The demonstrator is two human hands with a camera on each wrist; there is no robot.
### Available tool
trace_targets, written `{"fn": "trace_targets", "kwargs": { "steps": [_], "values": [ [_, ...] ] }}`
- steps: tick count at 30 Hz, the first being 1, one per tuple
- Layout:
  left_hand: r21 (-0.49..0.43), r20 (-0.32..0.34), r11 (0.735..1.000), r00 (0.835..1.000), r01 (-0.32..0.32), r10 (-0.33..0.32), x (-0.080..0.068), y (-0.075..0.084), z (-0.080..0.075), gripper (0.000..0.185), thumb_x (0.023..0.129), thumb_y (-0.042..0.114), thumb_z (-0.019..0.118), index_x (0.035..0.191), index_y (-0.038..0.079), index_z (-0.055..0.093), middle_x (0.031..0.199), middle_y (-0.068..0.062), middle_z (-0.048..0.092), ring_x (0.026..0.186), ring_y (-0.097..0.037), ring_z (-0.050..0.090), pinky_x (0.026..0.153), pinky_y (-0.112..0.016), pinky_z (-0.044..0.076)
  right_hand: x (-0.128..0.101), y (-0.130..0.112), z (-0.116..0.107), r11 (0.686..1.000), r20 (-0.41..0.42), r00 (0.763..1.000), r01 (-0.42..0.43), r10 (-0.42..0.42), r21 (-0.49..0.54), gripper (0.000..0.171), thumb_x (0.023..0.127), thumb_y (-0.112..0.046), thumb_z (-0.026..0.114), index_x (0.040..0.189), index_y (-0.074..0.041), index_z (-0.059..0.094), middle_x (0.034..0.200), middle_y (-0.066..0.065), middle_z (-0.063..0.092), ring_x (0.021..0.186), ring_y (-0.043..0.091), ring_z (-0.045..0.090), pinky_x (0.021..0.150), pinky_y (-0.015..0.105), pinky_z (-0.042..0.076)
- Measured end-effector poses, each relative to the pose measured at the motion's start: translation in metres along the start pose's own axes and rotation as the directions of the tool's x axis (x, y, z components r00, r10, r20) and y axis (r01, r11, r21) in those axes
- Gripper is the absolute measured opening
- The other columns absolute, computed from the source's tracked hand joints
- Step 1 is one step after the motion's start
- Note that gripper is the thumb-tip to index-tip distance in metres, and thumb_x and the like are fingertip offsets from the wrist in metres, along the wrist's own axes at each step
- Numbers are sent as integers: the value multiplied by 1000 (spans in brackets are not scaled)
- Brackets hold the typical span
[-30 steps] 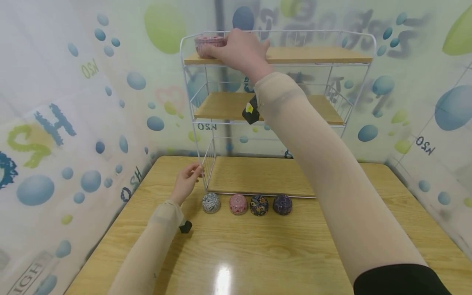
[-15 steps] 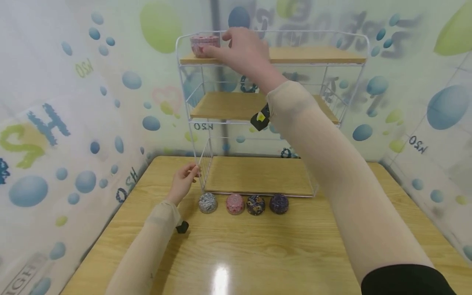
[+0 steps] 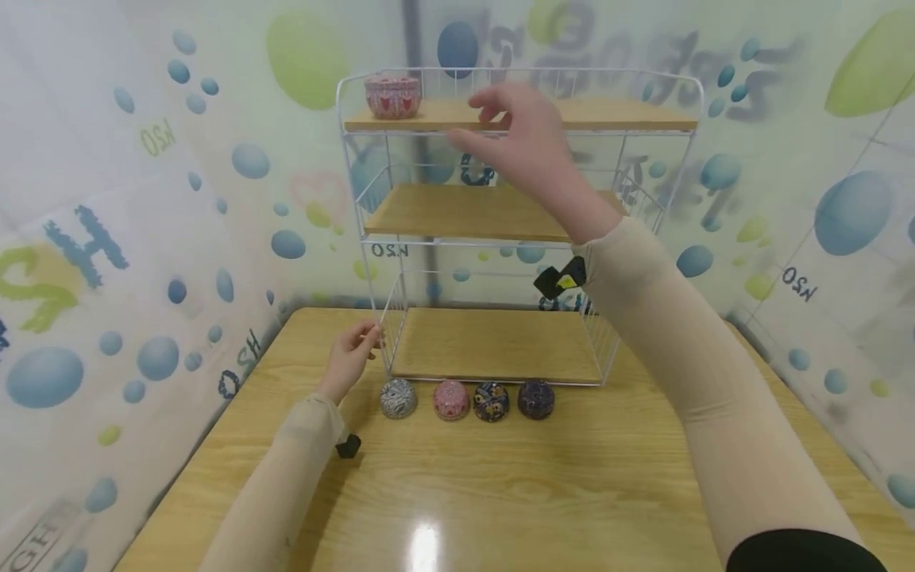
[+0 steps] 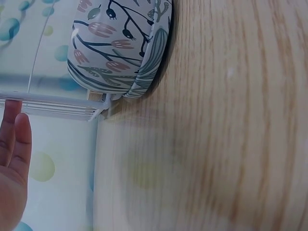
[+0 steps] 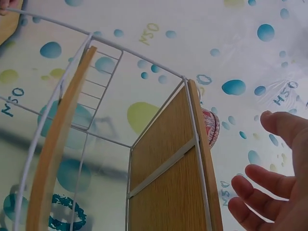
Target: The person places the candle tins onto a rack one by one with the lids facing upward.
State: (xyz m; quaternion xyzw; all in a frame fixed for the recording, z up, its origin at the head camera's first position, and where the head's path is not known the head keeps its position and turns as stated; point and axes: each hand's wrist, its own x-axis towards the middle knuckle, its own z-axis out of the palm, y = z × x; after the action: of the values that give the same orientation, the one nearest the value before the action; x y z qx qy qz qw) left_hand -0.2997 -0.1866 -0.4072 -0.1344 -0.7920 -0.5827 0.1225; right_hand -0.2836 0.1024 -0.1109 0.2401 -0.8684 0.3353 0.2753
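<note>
A small round pink-and-red patterned tin [image 3: 391, 96] stands upright at the left end of the top wooden shelf of a white wire three-tier rack [image 3: 696, 103], up at about eleven o'clock from where I watch. In the right wrist view the same tin [image 5: 210, 127] peeks out from behind the shelf board.

The right hand [image 3: 525, 151] hangs in the air in front of that top shelf, off to the three o'clock side of the tin and well apart from it. Its fingers are spread and relaxed, touching nothing; the right wrist view shows the fingertips [image 5: 279, 126] loose and apart.

The left hand [image 3: 352, 357] is down low at about nine o'clock of the rack's foot, its fingers curled round the front left wire upright of the rack. The left wrist view shows only the fingertips [image 4: 14, 139] lying against the white wire.

Just in front of the rack, on the pale wooden tabletop [image 3: 500, 492], four small domed tins sit in a row: a grey-and-white floral tin [image 3: 398, 398] nearest the left hand, then a pink tin [image 3: 451, 400], a dark blue tin with yellow marks [image 3: 491, 401], and a dark purple tin [image 3: 535, 398].
</note>
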Motion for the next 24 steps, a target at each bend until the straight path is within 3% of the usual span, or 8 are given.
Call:
{"fn": "trace_targets", "kwargs": {
  "steps": [8,12,15,21,24],
  "values": [
    [3,-4,1000,1000,5,-5,-2,-3,-5,28,102,14,50,113,-10,59,104,-31,60,89,-26,61,73,-37,54,-47,31,6,997,7,998,54,-55,52,44,87,-32,74,121,-6,65,110,7,63,99,20,53,88,33,43],
    [-8,-5,1000,1000,5,-5,0,-8,-9,30,103,14,50,114,-12,59,104,-32,60,87,-20,61,75,-44,54,-71,51,13,992,1,999,53,-54,111,41,87,-27,74,120,-4,64,114,10,62,100,26,53,88,41,43],
    [-39,-9,999,1000,4,-4,5,-21,-11,30,102,15,51,114,-11,59,103,-32,60,86,-16,61,76,-47,54,-90,68,20,989,-17,999,41,-39,141,42,87,-24,74,121,-3,64,116,12,62,99,28,54,86,44,44],
    [-25,-36,1000,999,-9,8,11,-41,-13,33,101,24,53,113,-6,62,96,-20,65,84,-9,61,70,-26,52,-131,98,39,989,21,999,-47,45,137,42,87,-28,74,123,-10,64,116,7,61,95,23,54,80,44,45],
    [-3,-37,1000,999,-22,22,11,-43,-13,37,101,28,53,113,-5,61,97,-20,65,84,-9,61,70,-25,51,-151,111,50,980,81,991,-120,109,157,42,87,-28,74,124,-10,63,117,7,61,96,23,53,79,43,46]
  ]
}}
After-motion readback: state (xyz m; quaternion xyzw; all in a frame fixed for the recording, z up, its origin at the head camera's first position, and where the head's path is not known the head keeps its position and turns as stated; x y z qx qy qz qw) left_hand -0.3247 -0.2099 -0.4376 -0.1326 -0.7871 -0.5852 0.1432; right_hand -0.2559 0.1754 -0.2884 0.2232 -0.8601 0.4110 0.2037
